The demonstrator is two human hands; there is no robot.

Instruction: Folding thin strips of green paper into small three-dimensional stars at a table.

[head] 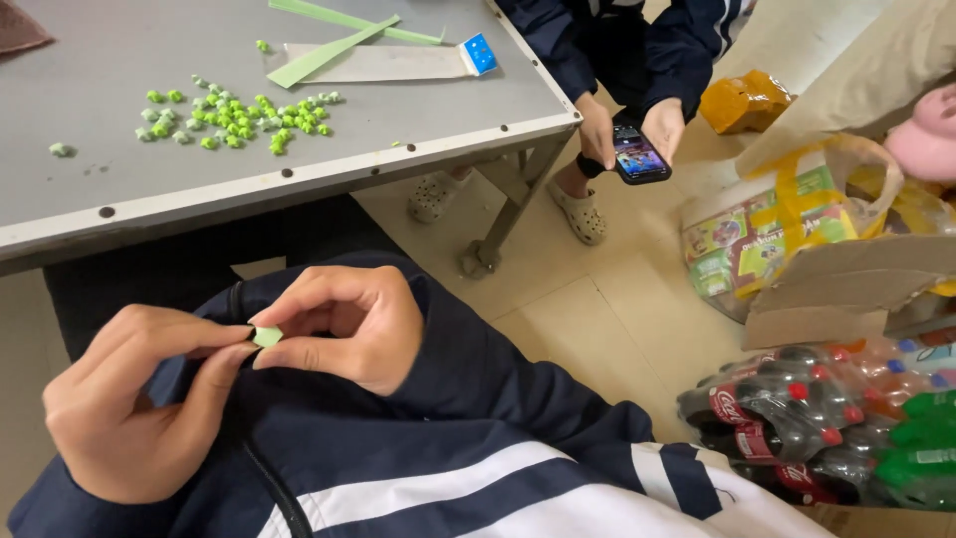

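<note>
Both my hands pinch one tiny pale green folded paper piece (266, 337) in front of my chest. My left hand (129, 399) grips it between thumb and forefinger from the left. My right hand (349, 324) holds it at the fingertips from the right. On the grey table (299, 169) above lies a scatter of several small green folded paper stars (234, 115). Long green paper strips (329, 50) and a white strip with a blue end (478, 55) lie further back on the table.
Another person sits at the right of the table and holds a phone (639, 157) in both hands. Shrink-wrapped soda bottles (817, 418), a printed carton in plastic (767, 239) and cardboard (846, 289) crowd the tiled floor at right.
</note>
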